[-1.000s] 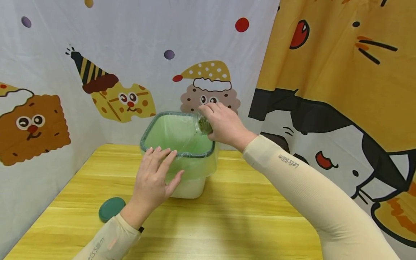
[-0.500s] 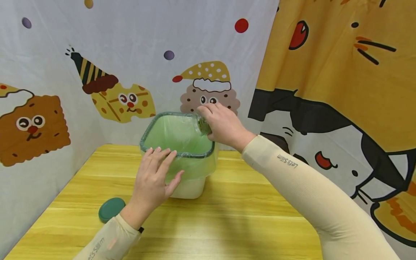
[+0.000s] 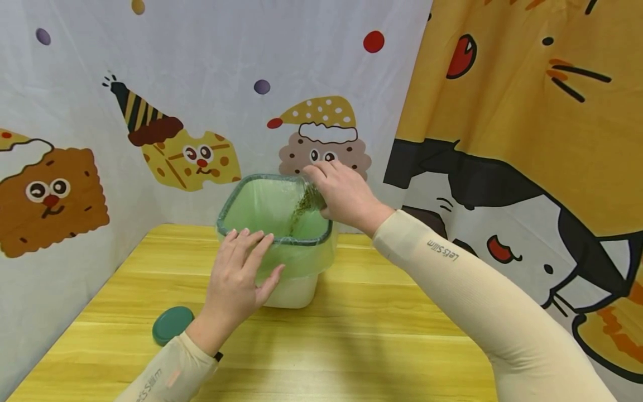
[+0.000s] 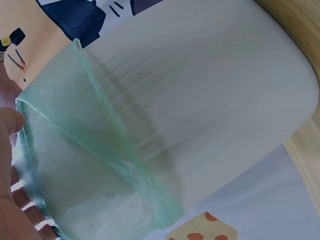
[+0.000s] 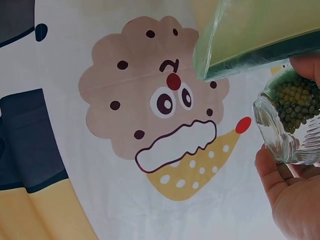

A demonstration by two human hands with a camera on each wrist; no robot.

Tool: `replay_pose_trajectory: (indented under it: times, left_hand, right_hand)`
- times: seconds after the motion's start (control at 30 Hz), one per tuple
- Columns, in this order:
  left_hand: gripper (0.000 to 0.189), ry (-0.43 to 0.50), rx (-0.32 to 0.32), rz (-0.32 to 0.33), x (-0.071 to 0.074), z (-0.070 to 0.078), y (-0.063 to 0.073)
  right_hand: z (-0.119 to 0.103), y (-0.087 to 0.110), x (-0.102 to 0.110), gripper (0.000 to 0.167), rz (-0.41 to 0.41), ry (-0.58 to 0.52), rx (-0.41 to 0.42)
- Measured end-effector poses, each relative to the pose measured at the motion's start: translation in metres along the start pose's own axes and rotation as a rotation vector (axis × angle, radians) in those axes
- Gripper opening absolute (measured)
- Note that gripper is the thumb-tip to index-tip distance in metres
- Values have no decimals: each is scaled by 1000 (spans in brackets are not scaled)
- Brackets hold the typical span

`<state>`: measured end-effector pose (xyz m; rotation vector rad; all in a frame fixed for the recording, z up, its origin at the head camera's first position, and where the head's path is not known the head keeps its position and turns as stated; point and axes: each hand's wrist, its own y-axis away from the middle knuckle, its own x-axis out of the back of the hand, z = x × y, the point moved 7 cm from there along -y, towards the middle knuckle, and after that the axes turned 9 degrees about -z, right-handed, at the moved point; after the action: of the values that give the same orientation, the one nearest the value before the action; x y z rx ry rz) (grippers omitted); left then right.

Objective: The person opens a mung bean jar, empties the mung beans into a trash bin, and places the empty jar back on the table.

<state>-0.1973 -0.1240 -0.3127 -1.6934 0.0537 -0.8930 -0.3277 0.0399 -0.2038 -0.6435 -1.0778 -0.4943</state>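
My right hand (image 3: 346,195) grips a glass jar (image 5: 272,132) tipped over the far right corner of a white bin (image 3: 291,295). Green mung beans (image 3: 302,206) stream from the jar's mouth into the bin, and more beans (image 5: 295,100) show through the glass in the right wrist view. A translucent green bag (image 3: 306,259) lines the bin, folded down outside under a dark rim ring (image 3: 303,242). My left hand (image 3: 238,276) rests its spread, fairly straight fingers on the near left rim. The bin's floor is hidden.
A round green lid (image 3: 173,325) lies on the wood-grain table (image 3: 326,357), left of the bin beside my left forearm. A white cartoon-printed cloth (image 3: 211,72) hangs close behind the bin, and a yellow printed curtain (image 3: 502,100) hangs on the right.
My right hand has tipped the jar further, and beans now pour in a stream where only a few were at its mouth. My left hand has stayed on the rim.
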Motion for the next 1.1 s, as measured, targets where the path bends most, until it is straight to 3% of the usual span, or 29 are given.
replay_pose_trajectory:
  times: [0.83, 1.1]
  left_hand:
    - [61, -8, 17, -39, -3, -1, 3]
    - [58, 7, 8, 0, -2, 0, 2]
  right_hand:
    - [-4, -1, 4, 89, 32, 54, 17]
    - [-5, -1, 8, 89, 42, 79, 25]
